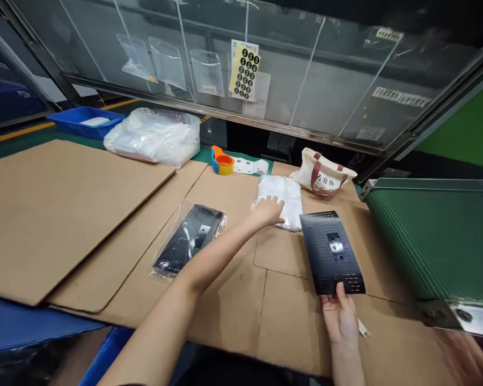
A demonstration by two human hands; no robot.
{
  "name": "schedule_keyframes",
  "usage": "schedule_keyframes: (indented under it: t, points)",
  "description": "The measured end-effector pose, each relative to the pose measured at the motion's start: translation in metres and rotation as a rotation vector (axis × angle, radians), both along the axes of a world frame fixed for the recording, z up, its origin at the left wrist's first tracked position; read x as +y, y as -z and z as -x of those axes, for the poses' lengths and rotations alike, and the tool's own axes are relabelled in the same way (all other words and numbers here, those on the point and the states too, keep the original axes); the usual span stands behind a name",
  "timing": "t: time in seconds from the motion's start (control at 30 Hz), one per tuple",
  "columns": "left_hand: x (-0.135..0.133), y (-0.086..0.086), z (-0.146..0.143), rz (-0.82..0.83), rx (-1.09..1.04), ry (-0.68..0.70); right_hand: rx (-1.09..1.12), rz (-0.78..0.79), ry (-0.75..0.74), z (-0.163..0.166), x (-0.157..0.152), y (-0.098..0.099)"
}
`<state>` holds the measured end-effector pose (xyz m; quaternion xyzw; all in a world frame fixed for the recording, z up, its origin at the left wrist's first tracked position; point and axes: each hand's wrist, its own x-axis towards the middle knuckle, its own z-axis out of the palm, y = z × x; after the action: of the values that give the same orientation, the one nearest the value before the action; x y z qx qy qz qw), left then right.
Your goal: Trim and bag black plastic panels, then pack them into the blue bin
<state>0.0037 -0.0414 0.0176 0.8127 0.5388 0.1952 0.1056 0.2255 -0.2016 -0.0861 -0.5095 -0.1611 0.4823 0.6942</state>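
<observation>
My left hand (pixel 269 211) reaches across the cardboard and rests on a stack of clear plastic bags (pixel 292 201). Its fingers are slightly bent and apart, with no bag visibly gripped. My right hand (pixel 340 316) holds a black slotted panel (pixel 326 262) by its lower edge, thumb on the face and fingers underneath. The panel is tilted up above the table and has a shiny patch near its middle. Left of my left forearm lies a similar black panel (pixel 189 241) inside a clear bag.
Large cardboard sheets (pixel 64 209) lie at left. Behind are a blue tray (pixel 84 122), a bulky clear plastic bag (pixel 155 136), an orange-and-yellow tape dispenser (pixel 222 161) with a label strip and a cloth tote bag (pixel 324 172). A green conveyor belt (pixel 434 236) borders the right side.
</observation>
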Motion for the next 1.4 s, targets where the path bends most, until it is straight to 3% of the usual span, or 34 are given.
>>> schedule_keyframes:
  t: [0.13, 0.23, 0.4, 0.53, 0.63, 0.8, 0.9, 1.03, 1.17, 1.4]
  points:
    - [-0.004, 0.009, -0.008, -0.037, 0.202, 0.099, 0.054, 0.007, 0.024, -0.007, -0.004, -0.005]
    - [0.013, 0.014, -0.008, -0.060, 0.269, 0.134, 0.067, 0.003, 0.034, -0.010, -0.003, -0.010]
    - [0.052, 0.024, -0.002, -0.100, 0.264, 0.022, 0.051, 0.021, 0.017, -0.004, 0.000, -0.016]
    - [0.067, 0.029, 0.009, -0.081, 0.260, -0.055, 0.043, 0.036, -0.005, 0.005, 0.003, -0.019]
    - [0.069, 0.028, 0.018, -0.086, 0.270, 0.037, 0.018, 0.038, -0.006, 0.007, 0.006, -0.021]
    - [0.067, 0.017, 0.034, -0.104, 0.343, 0.340, -0.058, 0.059, 0.004, 0.009, 0.011, -0.022]
    - [0.071, 0.010, 0.043, -0.118, 0.388, 0.443, -0.114, 0.077, 0.030, 0.012, 0.013, -0.019]
    - [0.079, 0.007, 0.050, -0.141, 0.428, 0.477, -0.207, 0.103, 0.080, 0.015, 0.015, -0.009]
    - [0.084, 0.010, 0.054, -0.165, 0.437, 0.411, -0.313, 0.131, 0.085, 0.014, 0.013, -0.001]
    - [0.080, 0.019, 0.041, -0.087, 0.425, 0.471, -0.411, 0.127, 0.089, 0.018, 0.010, -0.006]
